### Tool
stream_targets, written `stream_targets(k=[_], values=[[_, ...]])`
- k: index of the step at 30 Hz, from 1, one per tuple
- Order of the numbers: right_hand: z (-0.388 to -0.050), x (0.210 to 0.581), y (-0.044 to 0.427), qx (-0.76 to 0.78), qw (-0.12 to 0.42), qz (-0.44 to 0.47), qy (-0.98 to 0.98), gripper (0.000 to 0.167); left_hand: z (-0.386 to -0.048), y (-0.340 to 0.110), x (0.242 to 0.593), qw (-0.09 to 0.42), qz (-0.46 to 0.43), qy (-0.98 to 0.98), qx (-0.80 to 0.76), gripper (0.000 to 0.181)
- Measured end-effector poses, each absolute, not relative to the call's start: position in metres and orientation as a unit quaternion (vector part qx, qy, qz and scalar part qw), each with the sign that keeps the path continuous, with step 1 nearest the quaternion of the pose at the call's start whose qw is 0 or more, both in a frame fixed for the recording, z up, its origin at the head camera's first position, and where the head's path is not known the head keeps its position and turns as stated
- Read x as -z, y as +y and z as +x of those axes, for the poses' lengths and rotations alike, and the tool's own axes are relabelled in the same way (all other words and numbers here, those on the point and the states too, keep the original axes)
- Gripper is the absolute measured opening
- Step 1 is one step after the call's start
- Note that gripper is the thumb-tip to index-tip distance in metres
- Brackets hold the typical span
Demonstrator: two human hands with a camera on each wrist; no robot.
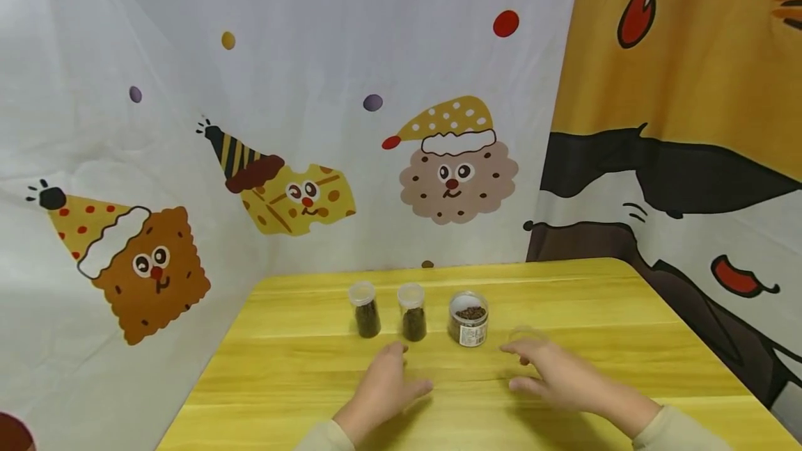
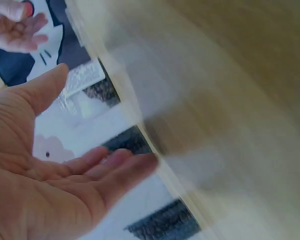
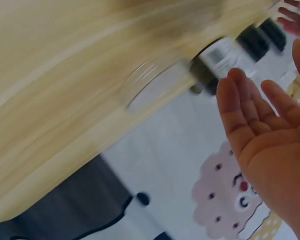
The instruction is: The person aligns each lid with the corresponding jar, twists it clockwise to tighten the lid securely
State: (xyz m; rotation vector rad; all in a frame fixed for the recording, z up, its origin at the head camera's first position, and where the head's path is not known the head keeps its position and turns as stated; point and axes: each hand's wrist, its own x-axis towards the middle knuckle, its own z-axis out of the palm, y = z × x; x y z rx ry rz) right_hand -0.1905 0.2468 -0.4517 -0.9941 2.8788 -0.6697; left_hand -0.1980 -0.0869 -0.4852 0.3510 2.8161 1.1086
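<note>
My left hand [image 1: 383, 383] hovers over the table in front of two slim clear jars, its fingers relaxed and holding nothing. The left slim jar [image 1: 367, 317] and the right slim jar [image 1: 413, 320] stand upright, each partly filled with dark bits. A wider clear jar [image 1: 468, 329] with a white label stands to their right, with brown granules inside and no lid on top. My right hand [image 1: 557, 373] is held apart from it, front right, fingers loosely extended and nothing in them. A clear round lid [image 3: 155, 82] lies on the table just beyond the right fingertips.
The yellow wood-grain table [image 1: 282, 367] has its far edge behind the jars. Close behind it hangs a curtain [image 1: 313, 54] printed with cartoon biscuits and cheese. A dark red rounded thing [image 1: 14, 433] shows at the lower left corner.
</note>
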Motion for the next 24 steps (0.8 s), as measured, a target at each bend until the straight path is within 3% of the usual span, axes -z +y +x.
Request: stream_targets(k=[6,12,17,24], values=[[-0.205,0.452,0.263,0.166,-0.045,-0.247,0.954,0.056,-0.206,-0.061,0.482,0.043,0.149,0.913,-0.376,0.094],[-0.22,0.466,0.275,0.139,-0.078,-0.218,0.963,0.055,-0.22,-0.017,0.476,0.054,0.11,0.882,-0.456,0.108],[-0.229,0.475,0.28,0.132,-0.066,-0.209,0.967,0.063,-0.232,0.007,0.479,0.039,0.058,0.843,-0.533,0.114],[-0.238,0.483,0.279,0.13,-0.021,-0.203,0.97,0.073,-0.25,0.027,0.491,0.022,0.024,0.815,-0.578,0.106]])
